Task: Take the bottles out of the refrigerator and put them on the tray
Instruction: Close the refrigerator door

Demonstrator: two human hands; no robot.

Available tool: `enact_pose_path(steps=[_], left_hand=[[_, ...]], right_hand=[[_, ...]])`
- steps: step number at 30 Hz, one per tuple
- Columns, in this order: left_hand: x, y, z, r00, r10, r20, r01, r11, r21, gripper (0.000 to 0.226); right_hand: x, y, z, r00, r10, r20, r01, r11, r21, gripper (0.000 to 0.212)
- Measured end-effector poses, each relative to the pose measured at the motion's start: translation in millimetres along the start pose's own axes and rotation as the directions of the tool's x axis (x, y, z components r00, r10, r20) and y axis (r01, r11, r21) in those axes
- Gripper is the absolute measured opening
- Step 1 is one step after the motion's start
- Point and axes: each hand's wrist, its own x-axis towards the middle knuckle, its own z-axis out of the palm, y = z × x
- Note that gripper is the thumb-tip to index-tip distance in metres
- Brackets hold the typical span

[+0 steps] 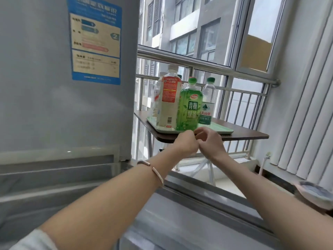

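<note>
Several bottles stand upright on a mint-green tray (223, 129): a tall white bottle with a red label (167, 103), a green tea bottle (189, 107), a clear water bottle with a green cap (208, 103), and more clear ones behind. The tray lies on a small dark table (248, 135). My left hand (185, 143) and my right hand (209, 141) meet in front of the tray's near edge, fingers curled and touching each other, holding no bottle. The grey refrigerator (54, 105) fills the left; its upper door is closed.
A metal railing (207, 66) and windows run behind the table. White vertical blinds (297, 114) hang at the right. A bowl (315, 193) sits on the ledge at the lower right. A grey surface lies below my arms.
</note>
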Motion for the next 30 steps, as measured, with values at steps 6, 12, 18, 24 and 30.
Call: enact_pose_path(steps=[6,12,18,24,30], left_hand=[[-67.9,-49.5,11.3,0.991,-0.011,0.136,-0.049,0.901,0.431,0.053],[-93.0,-63.0,22.2,0.974,0.006,0.227,-0.121,0.860,0.496,0.047],[-114.2,-72.9,22.1,0.987,0.099,0.129,-0.149,0.868,0.474,0.045],[-133.5,-78.0,-1.3,0.982,0.050,0.180,-0.114,0.923,0.367,0.040],[-166.9,-83.2,-40.3,0.984,-0.018,0.175,-0.027,0.967,0.252,0.031]], right_hand=[[-73.3,-16.4,0.1,0.918,-0.081,0.387,0.096,0.995,-0.018,0.049],[-126.0,-20.2,-15.6,0.804,-0.103,0.586,0.224,0.965,-0.137,0.055],[-147.9,-37.5,-13.6,0.866,-0.004,0.500,0.183,0.933,-0.309,0.049],[-174.8,-81.1,-11.2,0.865,0.106,0.490,0.130,0.897,-0.423,0.045],[-198.9,-121.8,-7.0,0.811,0.246,0.531,0.005,0.905,-0.426,0.040]])
